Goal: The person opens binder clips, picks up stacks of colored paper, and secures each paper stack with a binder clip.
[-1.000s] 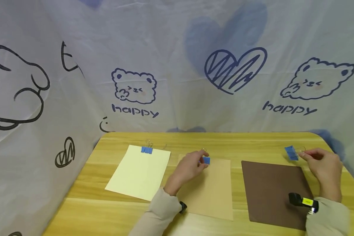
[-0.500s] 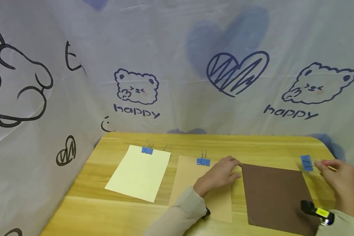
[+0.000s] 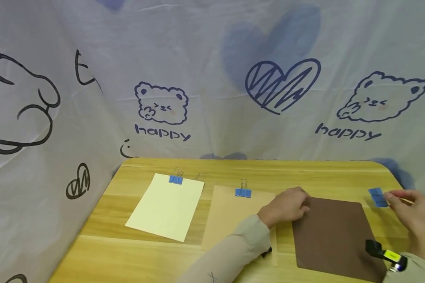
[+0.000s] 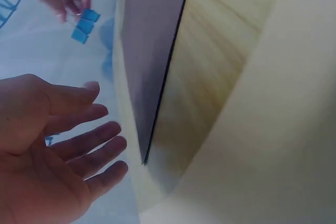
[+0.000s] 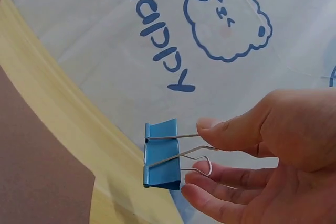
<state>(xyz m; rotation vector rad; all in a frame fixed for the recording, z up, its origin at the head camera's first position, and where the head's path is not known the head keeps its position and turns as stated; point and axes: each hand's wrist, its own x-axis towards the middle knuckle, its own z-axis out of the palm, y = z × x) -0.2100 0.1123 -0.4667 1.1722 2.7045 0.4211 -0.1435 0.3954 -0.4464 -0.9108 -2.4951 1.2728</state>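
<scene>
My right hand (image 3: 412, 212) pinches a blue binder clip (image 3: 377, 197) by its wire handles, thumb on one side and fingers on the other. The clip hangs in the air beyond the right edge of a dark brown sheet (image 3: 336, 236); its handles show well in the right wrist view. Over the brown sheet's far left corner reaches my left hand (image 3: 287, 206), hiding that corner in the head view. In the left wrist view its fingers (image 4: 100, 135) are loosely bent and hold nothing. Whether they touch the sheet I cannot tell.
Left of the brown sheet lies a tan sheet (image 3: 230, 216) with a blue binder clip (image 3: 243, 193) on its far edge. Farther left is a pale yellow sheet (image 3: 163, 212), clipped likewise by another binder clip (image 3: 175, 180). A printed cloth (image 3: 212, 118) stands behind the wooden table (image 3: 102, 220).
My left hand has moved right, from the clip on the tan sheet to the brown sheet's far left corner. The right hand has shifted right and slightly nearer, carrying its binder clip.
</scene>
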